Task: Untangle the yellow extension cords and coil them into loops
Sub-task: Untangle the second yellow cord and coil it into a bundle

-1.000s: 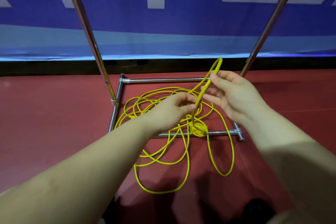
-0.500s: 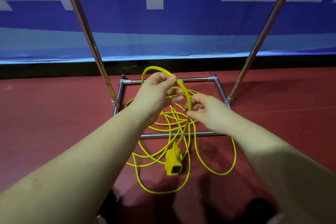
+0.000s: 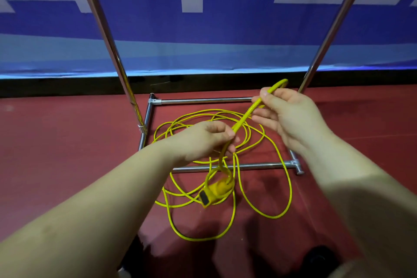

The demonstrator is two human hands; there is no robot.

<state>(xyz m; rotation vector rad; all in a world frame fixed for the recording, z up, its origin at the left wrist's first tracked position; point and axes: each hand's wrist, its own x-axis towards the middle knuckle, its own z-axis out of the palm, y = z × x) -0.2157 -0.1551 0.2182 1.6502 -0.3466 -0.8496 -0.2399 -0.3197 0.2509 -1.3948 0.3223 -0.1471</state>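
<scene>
Yellow cord taut between left hand, right hand grips.

Red floor, tangled yellow cord, chrome frame base

I have only one view, from the camera on the person's head. It looks forward and down, with a wide angle that bends the straight lines at the edges. Both forearms enter from the bottom corners, so the left hand and right hand are near the lens. Beyond them I see the red floor, the metal frame on it, and the blue banner that closes the far side.
</scene>
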